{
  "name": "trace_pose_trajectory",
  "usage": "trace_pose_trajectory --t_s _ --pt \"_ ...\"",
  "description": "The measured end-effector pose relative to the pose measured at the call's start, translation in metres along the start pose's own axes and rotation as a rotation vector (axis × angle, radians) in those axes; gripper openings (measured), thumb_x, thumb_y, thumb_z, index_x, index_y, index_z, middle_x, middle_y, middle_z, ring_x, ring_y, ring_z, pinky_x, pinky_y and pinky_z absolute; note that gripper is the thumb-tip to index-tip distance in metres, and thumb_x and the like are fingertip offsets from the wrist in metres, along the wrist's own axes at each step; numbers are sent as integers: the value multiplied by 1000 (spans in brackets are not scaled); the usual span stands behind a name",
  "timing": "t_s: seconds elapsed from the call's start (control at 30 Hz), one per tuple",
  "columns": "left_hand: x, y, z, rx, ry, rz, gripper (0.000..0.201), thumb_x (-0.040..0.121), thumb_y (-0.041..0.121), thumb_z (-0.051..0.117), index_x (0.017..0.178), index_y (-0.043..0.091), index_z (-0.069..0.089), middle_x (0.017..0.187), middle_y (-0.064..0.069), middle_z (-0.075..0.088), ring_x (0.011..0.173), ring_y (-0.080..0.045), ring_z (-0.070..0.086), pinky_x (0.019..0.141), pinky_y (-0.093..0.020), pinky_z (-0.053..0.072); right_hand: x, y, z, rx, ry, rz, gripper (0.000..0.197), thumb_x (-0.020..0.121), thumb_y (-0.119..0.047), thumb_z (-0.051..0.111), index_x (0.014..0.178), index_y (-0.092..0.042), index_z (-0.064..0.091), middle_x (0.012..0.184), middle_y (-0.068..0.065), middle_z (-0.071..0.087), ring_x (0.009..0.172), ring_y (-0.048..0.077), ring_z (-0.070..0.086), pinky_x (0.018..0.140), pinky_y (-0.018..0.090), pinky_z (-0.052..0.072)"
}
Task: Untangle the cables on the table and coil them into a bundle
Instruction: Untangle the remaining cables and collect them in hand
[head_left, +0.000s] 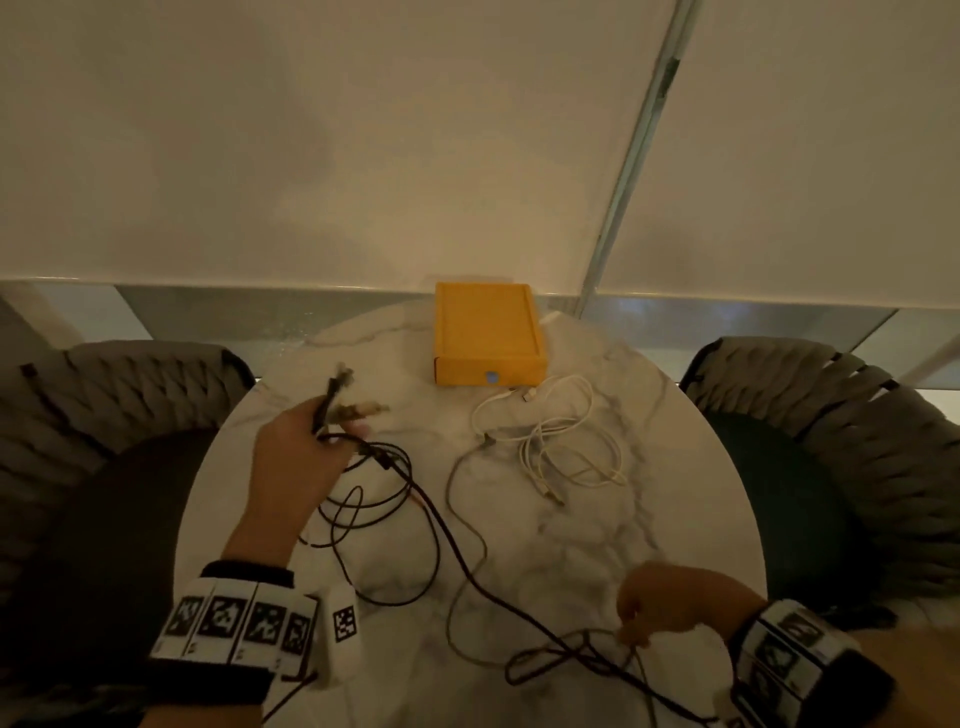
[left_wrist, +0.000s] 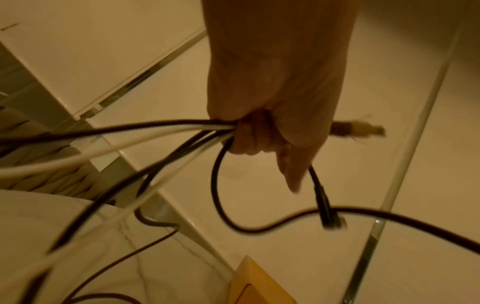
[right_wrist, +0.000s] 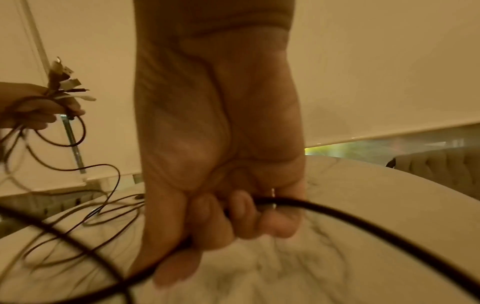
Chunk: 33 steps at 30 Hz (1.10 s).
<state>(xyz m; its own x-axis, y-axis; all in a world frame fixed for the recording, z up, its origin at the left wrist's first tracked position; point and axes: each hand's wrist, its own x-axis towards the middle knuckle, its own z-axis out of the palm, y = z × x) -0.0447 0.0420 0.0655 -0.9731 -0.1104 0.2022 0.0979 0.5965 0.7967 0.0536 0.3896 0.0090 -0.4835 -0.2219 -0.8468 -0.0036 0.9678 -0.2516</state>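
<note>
My left hand (head_left: 298, 457) is raised over the left side of the round marble table (head_left: 701, 519) and grips a bunch of black and white cables (left_wrist: 166, 131) near their ends, plugs (head_left: 343, 400) sticking out past the fingers. The same fist shows in the left wrist view, left hand (left_wrist: 262, 135). Dark cables (head_left: 415, 519) trail from it in loops across the table to the near edge. There my right hand (head_left: 670, 603) grips a black cable (right_wrist: 350, 222) with curled fingers (right_wrist: 241, 207). A loose tangle of white cables (head_left: 561, 441) lies untouched at mid-table.
An orange box (head_left: 488, 332) stands at the table's far edge, just behind the white tangle. Woven grey chairs sit left (head_left: 104, 405) and right (head_left: 841, 426) of the table. A pale blind (head_left: 363, 130) fills the background.
</note>
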Motion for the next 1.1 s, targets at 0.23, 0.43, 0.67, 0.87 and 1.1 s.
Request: trace_pose_trajectory --t_s 0.23,0.43,0.67,0.87,1.1 --pt "-3 5 -6 -153 -709 33 18 44 34 87 52 33 71 44 13 60 44 3 52 49 -11 37 12 -25 -50 1262 740 34 32 97 -32 39 72 -16 51 57 0 39 47 9 33 43 21 25" --pt "3 -6 4 -331 -192 -64 24 81 11 68 65 28 67 57 7 63 57 1 56 58 -13 41 -3 -21 -48 214 -175 0 16 91 -19 49 85 -25 63 82 -6 56 61 0 48 56 13 40" --pt "5 -2 3 -426 105 -145 30 83 12 67 62 12 44 50 1 39 39 -3 36 52 -27 33 41 -44 -68 236 317 -91 14 83 -32 56 96 -25 57 91 4 60 82 21 61 70 29 49" --pt "9 19 7 -482 131 -225 41 90 21 58 52 19 43 34 7 38 33 -2 36 41 -13 31 120 -108 -78 263 430 -151 45 83 -61 45 106 -23 54 100 10 62 83 28 60 73 36 50" --pt "15 35 19 -654 -22 -288 42 94 29 49 57 16 36 43 6 28 35 -6 23 37 -19 20 159 -152 -40 -99 676 -125 29 90 -15 49 114 0 56 118 22 59 110 34 56 98 36 44"
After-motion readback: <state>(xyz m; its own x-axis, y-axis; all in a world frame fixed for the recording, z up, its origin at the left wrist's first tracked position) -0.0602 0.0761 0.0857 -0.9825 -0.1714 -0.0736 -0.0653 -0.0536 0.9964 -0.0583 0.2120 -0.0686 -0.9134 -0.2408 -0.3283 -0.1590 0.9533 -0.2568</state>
